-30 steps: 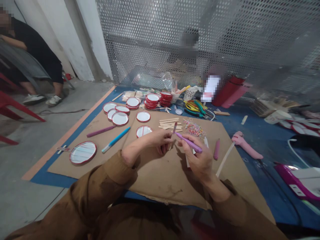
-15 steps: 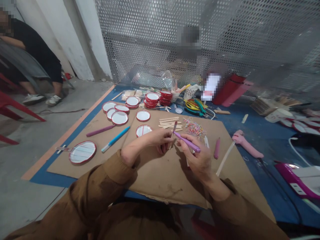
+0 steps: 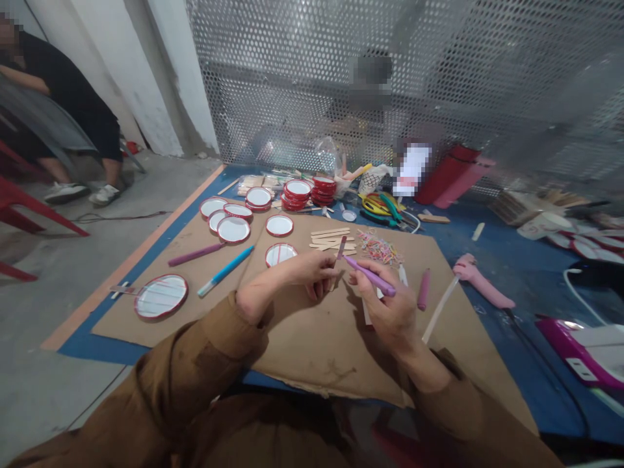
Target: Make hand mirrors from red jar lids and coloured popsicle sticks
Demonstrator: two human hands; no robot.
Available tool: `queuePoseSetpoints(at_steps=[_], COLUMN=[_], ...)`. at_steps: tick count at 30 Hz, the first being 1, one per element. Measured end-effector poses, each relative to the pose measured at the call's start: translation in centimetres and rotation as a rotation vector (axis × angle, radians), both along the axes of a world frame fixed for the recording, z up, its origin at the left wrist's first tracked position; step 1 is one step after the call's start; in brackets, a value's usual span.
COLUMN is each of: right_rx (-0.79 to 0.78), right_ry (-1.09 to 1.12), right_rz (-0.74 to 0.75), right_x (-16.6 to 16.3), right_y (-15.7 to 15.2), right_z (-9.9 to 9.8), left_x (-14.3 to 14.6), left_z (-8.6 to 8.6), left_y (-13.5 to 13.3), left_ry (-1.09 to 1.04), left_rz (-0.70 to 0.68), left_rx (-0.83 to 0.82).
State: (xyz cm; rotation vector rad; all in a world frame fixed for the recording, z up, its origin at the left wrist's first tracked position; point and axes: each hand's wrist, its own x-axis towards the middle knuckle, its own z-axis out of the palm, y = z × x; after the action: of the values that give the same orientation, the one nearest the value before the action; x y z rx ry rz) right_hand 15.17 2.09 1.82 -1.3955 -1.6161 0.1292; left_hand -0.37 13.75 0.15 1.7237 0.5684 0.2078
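Over the cardboard sheet (image 3: pixel 312 344), my left hand (image 3: pixel 319 273) pinches a wooden craft stick (image 3: pixel 342 248) whose upper part is coloured dark red and purple. My right hand (image 3: pixel 390 302) grips a purple marker (image 3: pixel 373 276) like a pen, its tip close to the stick; whether they touch I cannot tell. Behind my hands lie plain craft sticks (image 3: pixel 331 233) and a pile of coloured rubber bands (image 3: pixel 380 247). Two red-rimmed white discs lie left of them: a plain disc (image 3: pixel 279 225) and a striped disc (image 3: pixel 281 254), partly hidden by my left hand.
A blue marker (image 3: pixel 227 272) and a striped disc with a stick handle (image 3: pixel 160 297) lie left. Stacked red-rimmed lids (image 3: pixel 296 192), pliers (image 3: pixel 383 208) and a phone (image 3: pixel 412 169) are at the back. A pink glue gun (image 3: pixel 482 281) lies right. Another person (image 3: pixel 68 91) sits far left.
My right hand has shifted slightly right, drawing the purple marker's tip a little away from where it was on the stick. My left hand stays nearly still with the stick.
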Motion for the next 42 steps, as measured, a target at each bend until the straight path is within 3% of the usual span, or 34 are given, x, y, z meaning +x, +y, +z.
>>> queuePoseSetpoints(at_steps=[8,13,42], right_rx=[-0.007,0.008,-0.038], right_ry=[-0.022,0.016,0.004], right_rz=[0.063,0.006,0.009], right_x=[-0.05,-0.08,-0.12], right_y=[-0.02,-0.08,-0.11], right_z=[0.06,0.11,0.22], left_x=[0.04,-0.05,-0.09], left_z=[0.05,0.11,0.18], left_y=[-0.08,-0.08,0.00], left_ry=[0.036,-0.015,0.020], left_rz=[0.009,-0.011,-0.011], left_rx=[-0.009,-0.003,-0.006])
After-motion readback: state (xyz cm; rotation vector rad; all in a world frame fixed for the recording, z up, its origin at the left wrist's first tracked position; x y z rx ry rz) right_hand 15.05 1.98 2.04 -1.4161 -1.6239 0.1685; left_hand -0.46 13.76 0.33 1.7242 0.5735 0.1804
